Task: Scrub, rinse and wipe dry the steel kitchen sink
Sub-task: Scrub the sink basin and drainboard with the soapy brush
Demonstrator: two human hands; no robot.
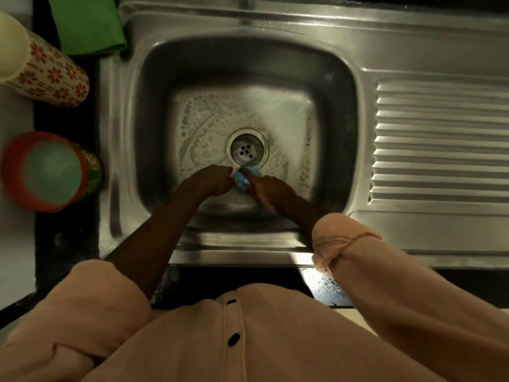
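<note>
Steel sink (275, 31): two hands, left (212, 180) and right (264, 188), grasp one blue sponge (241, 181).

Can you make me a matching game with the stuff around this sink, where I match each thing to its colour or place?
Things:
1. folded cloth
2. scrubber
3. drain
4. flowery container

Matches:
A. middle of the basin floor
B. green
C. lying on its side, left of the sink
D. blue, between both hands

Pairs: 1-B, 2-D, 3-A, 4-C
</note>
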